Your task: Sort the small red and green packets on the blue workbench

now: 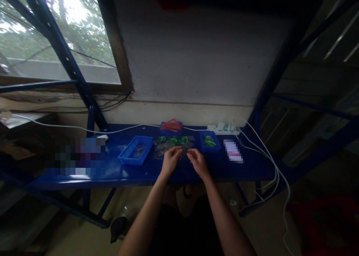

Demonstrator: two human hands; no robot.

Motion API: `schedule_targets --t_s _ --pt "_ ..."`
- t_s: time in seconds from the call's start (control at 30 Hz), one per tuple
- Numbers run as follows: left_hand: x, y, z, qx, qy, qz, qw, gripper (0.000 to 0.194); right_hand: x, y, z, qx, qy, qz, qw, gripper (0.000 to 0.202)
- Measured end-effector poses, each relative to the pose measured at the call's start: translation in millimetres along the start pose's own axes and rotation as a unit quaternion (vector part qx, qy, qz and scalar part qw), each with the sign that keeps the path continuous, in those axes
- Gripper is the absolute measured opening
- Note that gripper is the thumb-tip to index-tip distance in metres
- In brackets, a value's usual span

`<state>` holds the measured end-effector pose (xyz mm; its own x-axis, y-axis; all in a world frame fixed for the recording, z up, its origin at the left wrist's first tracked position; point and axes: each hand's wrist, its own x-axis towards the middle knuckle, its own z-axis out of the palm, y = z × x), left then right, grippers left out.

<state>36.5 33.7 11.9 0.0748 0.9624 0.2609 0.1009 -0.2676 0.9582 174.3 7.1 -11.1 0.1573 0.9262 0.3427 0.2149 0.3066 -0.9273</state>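
Packets (164,149) | just beyond left hand (171,159), right hand (198,162) | whether either clamps: unclear

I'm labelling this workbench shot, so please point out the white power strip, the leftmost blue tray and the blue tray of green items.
White power strip (223,130): head view, middle of its socket face.
Leftmost blue tray (129,161): head view, near wall.
Blue tray of green items (211,149): head view, near wall.

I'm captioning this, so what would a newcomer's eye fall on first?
Probably the bright window at upper left. Next, the two hands near the middle of the blue table, by clear packets. The red heap in the small tray by the wall likely stands out too.
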Motion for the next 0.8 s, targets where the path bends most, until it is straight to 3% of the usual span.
schedule_targets --t_s 0.13,0.27,0.8 --pt "-9 -6 -5.0 -0.111 -0.014 -0.04 0.993 0.045 1 0 1 0.008 -0.033 0.001 0.999 0.025" --pt "-12 -8 -4.8 -0.096 -0.036 -0.041 0.994 0.043 -2 -4 0 -0.002 -0.085 -0.002 0.996 0.019" --pt "-17 0 -3.4 -0.045 -0.078 -0.043 0.995 0.023 -3 -9 -2 0.015 -0.048 0.024 0.998 0.019"
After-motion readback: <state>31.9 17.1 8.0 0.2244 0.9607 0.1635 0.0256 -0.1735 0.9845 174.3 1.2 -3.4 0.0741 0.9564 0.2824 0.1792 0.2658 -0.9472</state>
